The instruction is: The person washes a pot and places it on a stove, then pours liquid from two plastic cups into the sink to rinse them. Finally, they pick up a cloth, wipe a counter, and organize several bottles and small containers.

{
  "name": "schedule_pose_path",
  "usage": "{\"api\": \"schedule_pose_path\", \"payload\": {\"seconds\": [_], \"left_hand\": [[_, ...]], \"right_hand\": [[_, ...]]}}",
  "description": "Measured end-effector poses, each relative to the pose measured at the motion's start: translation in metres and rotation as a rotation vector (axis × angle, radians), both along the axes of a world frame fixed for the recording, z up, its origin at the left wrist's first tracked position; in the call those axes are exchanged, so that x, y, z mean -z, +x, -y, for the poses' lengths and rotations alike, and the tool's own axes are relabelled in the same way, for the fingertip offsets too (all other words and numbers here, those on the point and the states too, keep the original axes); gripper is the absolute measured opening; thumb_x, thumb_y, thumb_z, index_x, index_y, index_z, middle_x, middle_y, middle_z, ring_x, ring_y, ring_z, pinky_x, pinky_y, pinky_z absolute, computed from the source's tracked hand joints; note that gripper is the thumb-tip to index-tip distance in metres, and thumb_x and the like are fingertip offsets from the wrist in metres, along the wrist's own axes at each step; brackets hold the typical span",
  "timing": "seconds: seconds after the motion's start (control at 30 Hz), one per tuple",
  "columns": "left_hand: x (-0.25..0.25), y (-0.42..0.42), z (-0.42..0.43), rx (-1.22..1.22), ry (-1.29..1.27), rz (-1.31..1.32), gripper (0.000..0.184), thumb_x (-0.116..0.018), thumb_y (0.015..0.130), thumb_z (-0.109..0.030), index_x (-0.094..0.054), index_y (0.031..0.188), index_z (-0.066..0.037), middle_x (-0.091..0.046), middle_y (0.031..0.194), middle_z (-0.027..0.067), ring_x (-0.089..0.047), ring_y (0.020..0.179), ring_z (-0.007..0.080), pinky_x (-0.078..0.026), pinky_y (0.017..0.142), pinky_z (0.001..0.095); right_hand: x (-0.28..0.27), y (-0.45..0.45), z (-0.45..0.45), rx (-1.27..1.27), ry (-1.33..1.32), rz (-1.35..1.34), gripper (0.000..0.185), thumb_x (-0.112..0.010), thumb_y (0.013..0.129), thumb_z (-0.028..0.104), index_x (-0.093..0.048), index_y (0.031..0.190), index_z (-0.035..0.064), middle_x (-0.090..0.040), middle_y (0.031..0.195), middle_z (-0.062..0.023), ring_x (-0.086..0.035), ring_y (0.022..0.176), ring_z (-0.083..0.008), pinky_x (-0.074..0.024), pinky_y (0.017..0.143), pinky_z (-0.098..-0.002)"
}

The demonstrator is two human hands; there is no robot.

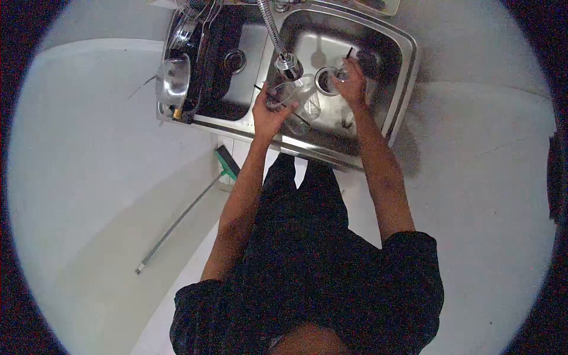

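Observation:
My left hand is closed around a clear cup over the middle rim of the double sink, just below the tap head. A thin black stick, perhaps a straw, crosses that hand and the cup at a slant. Over the right basin my right hand is closed, fingers bent. A short black stick pokes out above its fingertips, and a small clear, shiny thing shows beside them; its kind is unclear. More clear cups or containers lie in the right basin between my hands.
A flexible metal tap hangs between the basins. The left basin has a dish rack and a clear container at its left. A drain lies near my right hand. A green-headed broom lies on the floor.

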State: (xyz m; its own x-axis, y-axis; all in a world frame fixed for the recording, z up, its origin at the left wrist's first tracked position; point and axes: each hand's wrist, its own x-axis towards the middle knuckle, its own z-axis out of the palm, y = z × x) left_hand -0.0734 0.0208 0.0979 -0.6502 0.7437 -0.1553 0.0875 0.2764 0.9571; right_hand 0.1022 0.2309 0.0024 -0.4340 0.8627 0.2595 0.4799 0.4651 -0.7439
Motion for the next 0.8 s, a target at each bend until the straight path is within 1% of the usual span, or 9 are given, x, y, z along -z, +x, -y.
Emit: {"api": "schedule_pose_path", "payload": {"seconds": [0.07,0.17,0.33,0.43,0.53,0.63,0.67,0.73,0.8], "left_hand": [[-0.001,-0.001,-0.001,0.006,0.014,-0.045,0.103,-0.092,0.065,-0.026,-0.035,0.144,0.010,-0.063,0.112,0.0158,-0.064,0.099,0.0201,-0.055,0.084,0.0312],[-0.008,0.004,-0.002,-0.013,0.046,-0.028,0.104,-0.092,0.065,-0.026,-0.034,0.145,0.008,-0.063,0.114,0.0162,-0.064,0.100,0.0203,-0.055,0.085,0.0313],[0.010,0.001,0.002,0.076,0.040,-0.150,0.104,-0.092,0.063,-0.019,-0.034,0.146,0.006,-0.061,0.115,0.0151,-0.063,0.098,0.0202,-0.054,0.085,0.0333],[-0.009,0.012,0.002,0.027,0.060,0.104,0.105,-0.092,0.063,-0.018,-0.033,0.147,0.005,-0.061,0.116,0.0145,-0.062,0.099,0.0209,-0.053,0.086,0.0342],[-0.002,0.008,0.003,0.112,0.047,-0.060,0.103,-0.090,0.063,-0.016,-0.033,0.147,0.004,-0.061,0.116,0.0130,-0.060,0.103,0.0219,-0.051,0.090,0.0349],[-0.017,0.013,0.003,0.158,0.059,-0.080,0.105,-0.091,0.062,-0.018,-0.033,0.147,0.002,-0.059,0.118,0.0137,-0.059,0.108,0.0231,-0.050,0.091,0.0358],[-0.024,0.014,0.002,0.182,0.081,-0.123,0.105,-0.091,0.062,-0.018,-0.032,0.148,0.001,-0.059,0.118,0.0142,-0.059,0.108,0.0240,-0.051,0.091,0.0363],[-0.036,0.012,0.002,0.237,0.038,-0.328,0.107,-0.092,0.061,-0.020,-0.032,0.148,0.000,-0.057,0.120,0.0161,-0.059,0.109,0.0284,-0.050,0.093,0.0386],[-0.039,0.007,0.002,0.265,0.136,-0.348,0.107,-0.092,0.061,-0.021,-0.032,0.148,0.000,-0.057,0.120,0.0167,-0.059,0.110,0.0299,-0.050,0.094,0.0397]], "right_hand": [[-0.002,-0.008,0.007,0.028,0.058,-0.128,0.073,-0.088,0.065,0.019,-0.057,0.129,0.0025,-0.055,0.135,-0.0200,-0.056,0.121,-0.0360,-0.0444,0.105,-0.0435],[-0.024,0.005,0.012,0.211,0.082,-0.040,0.072,-0.088,0.065,0.020,-0.058,0.129,0.0036,-0.057,0.132,-0.0196,-0.057,0.119,-0.0355,-0.0465,0.103,-0.0433],[-0.035,0.030,0.025,0.186,0.109,0.034,0.071,-0.088,0.065,0.020,-0.058,0.129,0.0062,-0.057,0.132,-0.0209,-0.056,0.121,-0.0375,-0.0458,0.103,-0.0458],[-0.043,0.041,0.038,0.209,0.103,0.032,0.072,-0.087,0.066,0.019,-0.057,0.130,0.0065,-0.056,0.133,-0.0216,-0.055,0.122,-0.0380,-0.0447,0.104,-0.0460],[-0.064,0.048,0.066,0.281,0.255,0.007,0.073,-0.086,0.067,0.018,-0.056,0.132,0.0065,-0.056,0.133,-0.0217,-0.053,0.125,-0.0383,-0.0437,0.106,-0.0464],[-0.106,0.052,0.096,0.195,0.134,-0.088,0.069,-0.086,0.067,0.020,-0.059,0.129,0.0050,-0.056,0.132,-0.0218,-0.052,0.126,-0.0381,-0.0433,0.106,-0.0467],[-0.115,0.049,0.100,0.216,0.300,0.037,0.065,-0.086,0.068,0.020,-0.061,0.126,0.0047,-0.058,0.129,-0.0210,-0.055,0.122,-0.0376,-0.0466,0.103,-0.0463],[-0.123,0.046,0.114,0.280,0.330,0.026,0.065,-0.086,0.068,0.020,-0.061,0.126,0.0046,-0.059,0.128,-0.0204,-0.058,0.119,-0.0369,-0.0489,0.100,-0.0457],[-0.125,0.043,0.126,0.333,0.370,0.030,0.064,-0.086,0.068,0.019,-0.061,0.125,0.0044,-0.059,0.128,-0.0201,-0.060,0.117,-0.0365,-0.0507,0.098,-0.0447]]}}
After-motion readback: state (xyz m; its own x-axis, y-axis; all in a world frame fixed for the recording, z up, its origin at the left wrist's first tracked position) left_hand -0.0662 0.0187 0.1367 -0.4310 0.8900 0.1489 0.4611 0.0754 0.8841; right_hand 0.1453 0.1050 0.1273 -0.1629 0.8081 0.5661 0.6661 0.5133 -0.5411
